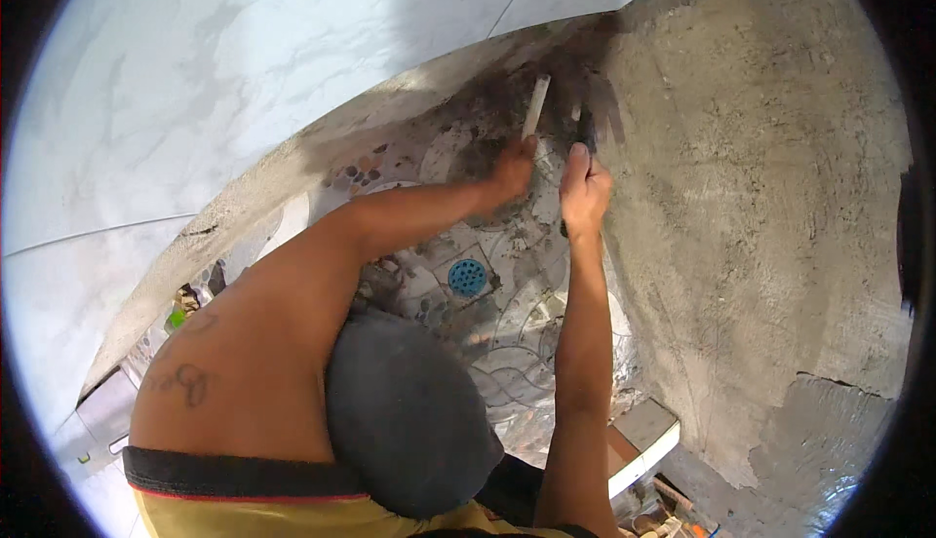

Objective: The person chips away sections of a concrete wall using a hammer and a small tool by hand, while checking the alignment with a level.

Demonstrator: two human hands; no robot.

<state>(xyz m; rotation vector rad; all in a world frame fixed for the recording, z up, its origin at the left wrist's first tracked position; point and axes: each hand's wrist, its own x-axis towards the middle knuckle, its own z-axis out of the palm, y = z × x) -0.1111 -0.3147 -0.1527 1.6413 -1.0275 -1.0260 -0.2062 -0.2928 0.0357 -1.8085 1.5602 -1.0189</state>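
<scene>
My left hand reaches in from the left with its fingers closed round a pale, flat stick. The stick tilts up toward the dark, wet patch in the corner where floor and walls meet. Just to the right, my right hand is closed, thumb on top, by the foot of the rough cement wall. Something dark shows at its thumb, but I cannot make out what it is. A patterned tile floor, smeared with mortar, lies under both hands.
A round blue drain cover sits in the floor. Pale marbled tiles cover the left wall above a bare mortar strip. A grey rounded shape, perhaps my knee, fills the lower middle. Lower right are a white-edged block and loose debris.
</scene>
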